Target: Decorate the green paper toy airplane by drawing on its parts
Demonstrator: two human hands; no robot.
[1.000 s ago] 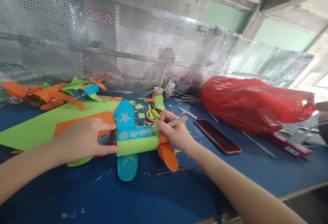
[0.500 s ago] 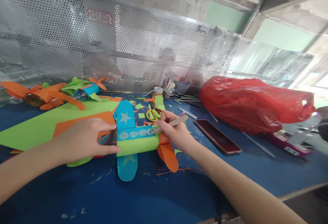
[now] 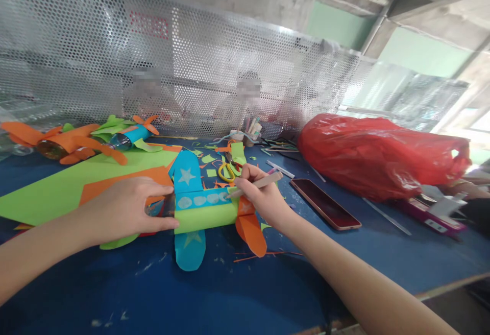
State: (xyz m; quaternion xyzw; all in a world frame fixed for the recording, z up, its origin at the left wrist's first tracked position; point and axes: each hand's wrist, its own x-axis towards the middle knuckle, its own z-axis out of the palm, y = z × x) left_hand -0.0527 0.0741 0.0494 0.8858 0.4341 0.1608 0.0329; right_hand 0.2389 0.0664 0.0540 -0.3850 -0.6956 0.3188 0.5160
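Observation:
A toy airplane [image 3: 206, 217], apparently a plastic bottle wrapped in green and blue paper, lies on the table. It has blue wings with pale stars and an orange paper tail [image 3: 252, 238]. My left hand [image 3: 126, 210] grips its clear front end between thumb and fingers. In my right hand [image 3: 258, 194] is a pale-barrelled marker pen [image 3: 264, 181], held in a writing grip. Its tip meets the last of several whitish ovals along the blue strip [image 3: 199, 200]. Yellow-handled scissors [image 3: 226, 171] lie just behind my right hand, partly covered by paper scraps.
Green paper [image 3: 49, 189] and orange sheets lie at left, before finished bottle airplanes [image 3: 132, 136]. A phone [image 3: 325, 203], a red plastic bag [image 3: 367, 151] and a purple box [image 3: 432, 217] occupy the right. A cup of pens [image 3: 252, 133] stands by the perforated metal screen [image 3: 229, 59]. Another person's hand [image 3: 469, 189] is at far right.
The marker's tip has shifted only slightly at the last oval. My left hand and the airplane keep their place. At far right, the other person's hand has moved in near the purple box.

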